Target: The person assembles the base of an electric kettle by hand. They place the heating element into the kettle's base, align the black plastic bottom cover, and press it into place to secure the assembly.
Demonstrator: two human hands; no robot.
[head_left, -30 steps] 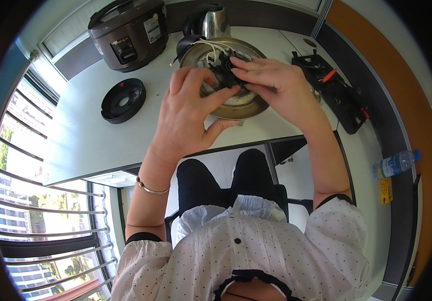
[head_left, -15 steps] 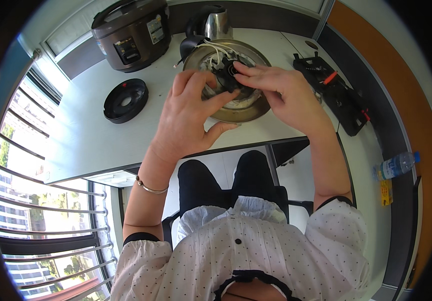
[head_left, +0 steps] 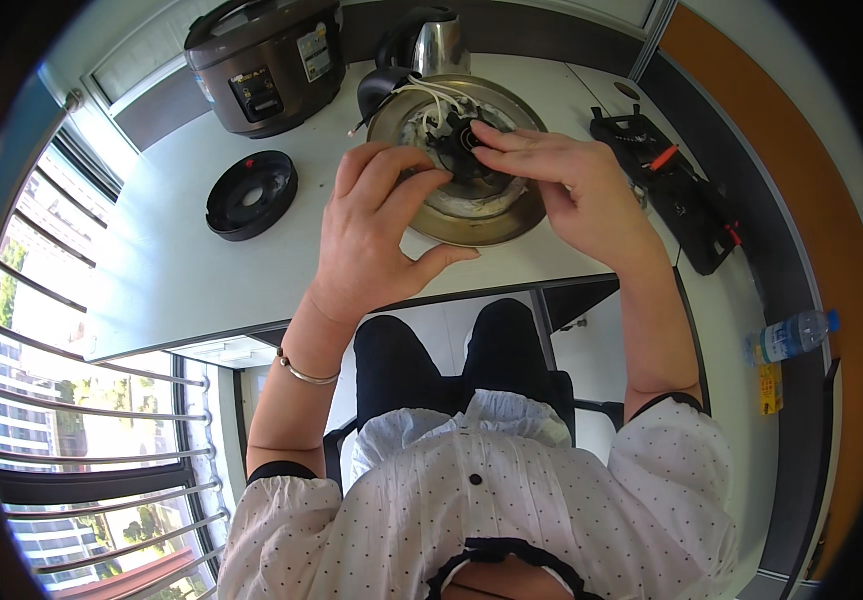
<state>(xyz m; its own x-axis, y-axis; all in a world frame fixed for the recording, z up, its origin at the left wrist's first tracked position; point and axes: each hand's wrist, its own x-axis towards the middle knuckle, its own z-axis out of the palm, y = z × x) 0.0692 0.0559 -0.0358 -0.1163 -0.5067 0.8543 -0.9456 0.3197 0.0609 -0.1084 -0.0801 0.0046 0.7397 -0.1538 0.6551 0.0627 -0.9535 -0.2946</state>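
Observation:
A round steel appliance body (head_left: 523, 205), seemingly an upturned electric kettle, sits near the far side of the table. White wires (head_left: 436, 92) run over its exposed underside, and a black handle part (head_left: 379, 92) sticks out at the left. In its middle is a round black connector (head_left: 469, 135). The fingertips of my right hand (head_left: 576, 190) press together on that connector, and the thumb is partly hidden. My left hand (head_left: 366, 225) hovers over the near left rim, fingers bent, thumb stretched out apart, holding nothing visible.
A black ring-shaped base cover (head_left: 251, 197) lies on the left. A brown rice cooker (head_left: 266, 75) and a steel kettle (head_left: 438, 45) stand at the back. At the right are an open black tool case (head_left: 671, 185) with a red-handled tool and a plastic bottle (head_left: 796, 335).
My left fingers have drawn back left from the black part in the middle and curled a little. My right hand stays on the connector.

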